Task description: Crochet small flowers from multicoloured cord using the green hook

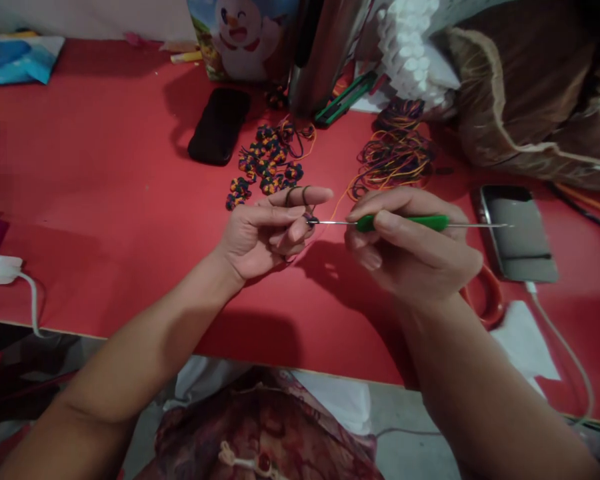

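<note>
My right hand (410, 243) grips a crochet hook with a green handle (420, 222), its metal tip pointing left. My left hand (270, 230) pinches a tiny dark crochet piece (311, 220) at the hook's tip, and multicoloured yarn is looped twice round its outstretched index finger. The yarn strand runs up to a loose tangle of yarn (393, 150) behind my hands. Several small finished crochet flowers (265, 163) lie in a cluster on the red table (105, 200), just beyond my left hand.
A black case (219, 127) lies left of the flowers. A phone (519, 230) on a white cable lies at the right, with red scissors handles (490, 300) partly under my right wrist. A metal flask (325, 53), cartoon box (243, 37) and brown cushion (530, 87) stand at the back.
</note>
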### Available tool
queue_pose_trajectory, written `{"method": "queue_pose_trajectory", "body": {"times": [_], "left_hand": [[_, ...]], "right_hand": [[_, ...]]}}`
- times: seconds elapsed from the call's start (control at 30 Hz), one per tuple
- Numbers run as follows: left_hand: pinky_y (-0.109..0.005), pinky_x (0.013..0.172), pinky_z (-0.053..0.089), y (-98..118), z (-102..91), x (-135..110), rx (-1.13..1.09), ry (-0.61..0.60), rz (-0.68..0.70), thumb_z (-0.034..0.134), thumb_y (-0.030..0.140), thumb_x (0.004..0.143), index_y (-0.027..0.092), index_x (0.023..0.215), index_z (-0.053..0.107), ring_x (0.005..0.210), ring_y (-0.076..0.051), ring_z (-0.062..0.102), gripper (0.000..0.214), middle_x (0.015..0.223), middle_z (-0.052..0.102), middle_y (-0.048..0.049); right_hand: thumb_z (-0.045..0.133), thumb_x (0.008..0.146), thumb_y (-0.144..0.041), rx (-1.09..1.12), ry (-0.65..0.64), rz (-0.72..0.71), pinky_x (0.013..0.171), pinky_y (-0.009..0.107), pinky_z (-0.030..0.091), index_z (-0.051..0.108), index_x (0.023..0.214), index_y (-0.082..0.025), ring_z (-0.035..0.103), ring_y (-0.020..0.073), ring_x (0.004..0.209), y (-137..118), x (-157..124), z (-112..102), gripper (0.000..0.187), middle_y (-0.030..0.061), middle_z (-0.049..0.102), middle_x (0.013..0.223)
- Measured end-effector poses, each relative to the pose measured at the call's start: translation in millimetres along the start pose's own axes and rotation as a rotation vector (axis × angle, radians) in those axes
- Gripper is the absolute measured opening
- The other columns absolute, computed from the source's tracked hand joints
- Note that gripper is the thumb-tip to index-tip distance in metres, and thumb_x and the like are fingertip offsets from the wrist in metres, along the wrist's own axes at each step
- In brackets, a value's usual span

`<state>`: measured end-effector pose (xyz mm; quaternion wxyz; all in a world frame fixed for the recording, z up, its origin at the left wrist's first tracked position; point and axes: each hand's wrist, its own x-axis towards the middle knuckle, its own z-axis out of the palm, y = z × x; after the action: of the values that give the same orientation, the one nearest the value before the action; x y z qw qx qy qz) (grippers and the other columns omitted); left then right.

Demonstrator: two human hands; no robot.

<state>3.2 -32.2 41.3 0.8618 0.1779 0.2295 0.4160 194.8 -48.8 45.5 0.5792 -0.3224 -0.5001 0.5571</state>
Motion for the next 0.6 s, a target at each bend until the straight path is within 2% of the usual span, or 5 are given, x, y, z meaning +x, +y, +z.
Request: {"method": "queue_pose_trajectory", "body": {"times": [0.13, 0.23, 0.4, 0.47, 0.6], "left_hand": [[-0.013, 0.043, 0.031, -5.5, -3.4, 1.4, 0.001, -0.043, 0.007, 0.055, 0.001, 0.089, 0.009, 0.101, 0.081, 0.044, -0.006, 0.034, 0.029, 0.054, 0.057, 0.0012], [-0.012, 0.044, 0.032, -10.4, -5.2, 3.2, 0.001, -0.042, 0.019, 0.060, 0.000, 0.088, 0.010, 0.105, 0.081, 0.044, -0.004, 0.035, 0.029, 0.060, 0.062, 0.0011], [-0.014, 0.044, 0.031, -12.8, -2.1, 4.4, -0.048, 0.068, 0.091, 0.064, 0.003, 0.092, 0.018, 0.114, 0.083, 0.043, -0.003, 0.034, 0.032, 0.062, 0.063, 0.0023], [-0.014, 0.044, 0.030, -12.5, 0.0, 4.4, -0.044, 0.122, 0.117, 0.066, 0.003, 0.092, 0.021, 0.120, 0.083, 0.043, -0.003, 0.032, 0.037, 0.063, 0.064, 0.0024], [-0.012, 0.042, 0.028, -12.0, 2.3, 5.1, -0.051, 0.164, 0.170, 0.069, 0.003, 0.091, 0.022, 0.118, 0.084, 0.042, -0.003, 0.033, 0.036, 0.066, 0.069, 0.0017]], "right_hand": [[0.086, 0.087, -0.029, 0.043, -0.011, 0.007, 0.031, 0.023, 0.028, 0.090, 0.089, -0.024, 0.047, 0.0086, 0.037, 4.4, -1.6, 4.5, 0.007, 0.0004, 0.070, 0.059], [0.085, 0.092, -0.033, 0.049, 0.022, -0.004, 0.034, 0.024, 0.036, 0.089, 0.093, -0.026, 0.052, 0.0102, 0.042, 10.4, -6.5, 12.9, 0.008, 0.0004, 0.073, 0.066], [0.084, 0.097, -0.039, 0.007, 0.108, -0.065, 0.044, 0.026, 0.049, 0.082, 0.100, -0.028, 0.056, 0.0103, 0.048, 19.5, -10.5, 23.7, 0.011, -0.0013, 0.072, 0.075], [0.083, 0.098, -0.040, 0.010, 0.120, -0.072, 0.046, 0.026, 0.051, 0.081, 0.103, -0.028, 0.057, 0.0099, 0.050, 22.0, -9.9, 24.9, 0.014, -0.0017, 0.072, 0.077], [0.084, 0.096, -0.040, 0.014, 0.179, -0.057, 0.048, 0.024, 0.052, 0.081, 0.104, -0.026, 0.059, 0.0090, 0.052, 24.3, -8.9, 24.7, 0.016, -0.0029, 0.072, 0.078]]}}
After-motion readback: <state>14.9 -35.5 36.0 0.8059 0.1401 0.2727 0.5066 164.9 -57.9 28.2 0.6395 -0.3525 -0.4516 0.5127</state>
